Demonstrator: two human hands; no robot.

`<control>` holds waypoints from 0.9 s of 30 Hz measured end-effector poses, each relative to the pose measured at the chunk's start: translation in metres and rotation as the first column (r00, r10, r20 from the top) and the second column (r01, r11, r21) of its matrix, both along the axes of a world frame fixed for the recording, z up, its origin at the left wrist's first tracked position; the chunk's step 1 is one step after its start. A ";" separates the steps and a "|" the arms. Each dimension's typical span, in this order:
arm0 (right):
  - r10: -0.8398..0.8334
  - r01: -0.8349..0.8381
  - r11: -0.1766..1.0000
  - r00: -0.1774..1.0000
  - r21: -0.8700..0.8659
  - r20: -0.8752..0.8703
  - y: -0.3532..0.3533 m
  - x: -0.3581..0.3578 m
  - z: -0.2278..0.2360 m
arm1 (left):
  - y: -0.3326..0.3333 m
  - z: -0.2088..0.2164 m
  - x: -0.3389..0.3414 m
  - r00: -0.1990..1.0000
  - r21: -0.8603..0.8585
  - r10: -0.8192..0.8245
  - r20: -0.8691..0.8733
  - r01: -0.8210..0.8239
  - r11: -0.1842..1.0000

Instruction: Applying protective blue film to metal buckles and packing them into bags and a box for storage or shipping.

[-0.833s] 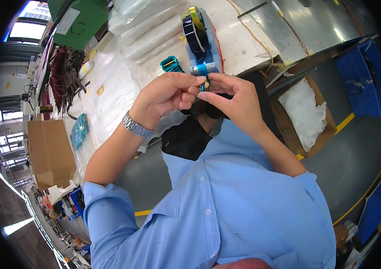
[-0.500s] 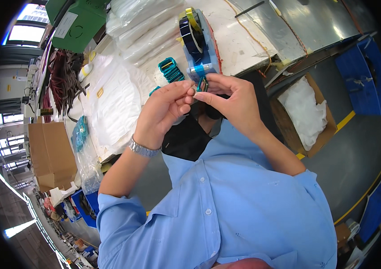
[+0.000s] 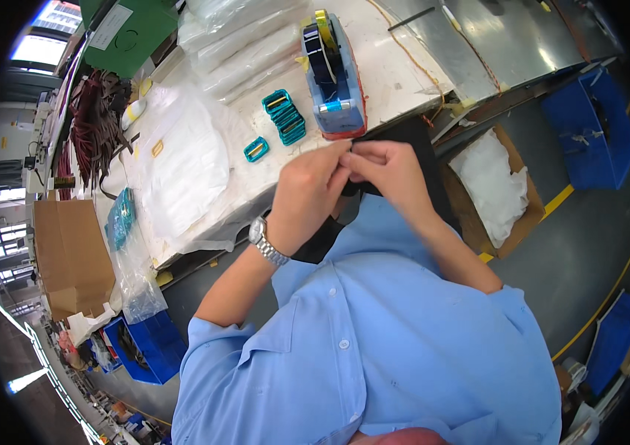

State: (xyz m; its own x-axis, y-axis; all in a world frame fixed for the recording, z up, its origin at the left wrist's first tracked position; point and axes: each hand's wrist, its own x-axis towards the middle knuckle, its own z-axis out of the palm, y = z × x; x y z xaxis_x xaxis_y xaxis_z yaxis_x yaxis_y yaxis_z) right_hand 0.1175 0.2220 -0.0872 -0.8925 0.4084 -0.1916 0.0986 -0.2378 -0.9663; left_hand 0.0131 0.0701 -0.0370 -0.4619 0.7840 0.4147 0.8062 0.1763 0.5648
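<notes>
My left hand (image 3: 305, 189), with a metal watch (image 3: 264, 241) on its wrist, meets my right hand (image 3: 393, 172) just off the table's front edge. Both are closed, fingertips pinched together; whatever sits between them is hidden by the fingers. Right beyond them stands a blue tape dispenser (image 3: 327, 122) with a dark roll (image 3: 320, 58) and a yellow roll (image 3: 324, 28). Left of the dispenser, several teal-wrapped, gold-coloured frames like buckles (image 3: 284, 117) lie in a row. One more teal-wrapped buckle (image 3: 256, 149) lies apart, closer to my left hand.
White plastic sheeting (image 3: 185, 167) covers the table's left part, with a bare gold-coloured buckle (image 3: 157, 148) on it. Clear plastic bags (image 3: 244, 55) lie at the back. A carton with white plastic (image 3: 496, 189) is at right; a brown carton (image 3: 70, 256) stands at left.
My hands have moved slightly right and nearer, away from the dispenser. The teal-wrapped buckle seen in my fingers earlier no longer shows. The single buckle on the table is now uncovered.
</notes>
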 end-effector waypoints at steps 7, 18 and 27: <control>0.110 -0.112 0.994 0.988 -0.010 -0.104 -0.014 0.027 0.011 | -0.037 -0.009 0.030 0.776 0.008 0.037 0.629 -0.054 0.999; 0.332 -0.329 0.914 0.943 0.236 0.030 -0.025 0.008 0.040 | -0.071 0.014 0.011 0.986 -0.027 0.000 0.168 0.004 1.000; 0.294 -0.294 0.956 0.955 -0.013 -0.041 -0.035 -0.017 0.043 | -0.089 0.015 -0.051 0.954 0.066 0.298 -0.014 -0.296 0.953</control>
State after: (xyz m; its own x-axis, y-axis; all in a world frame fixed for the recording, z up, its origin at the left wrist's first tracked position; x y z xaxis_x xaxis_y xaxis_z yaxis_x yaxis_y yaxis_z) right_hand 0.1005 0.1866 -0.0440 -0.9793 0.1237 -0.1603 0.1302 -0.2217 -0.9664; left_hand -0.0380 -0.0184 -0.0222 -0.6598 0.5851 0.4715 0.7357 0.3751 0.5640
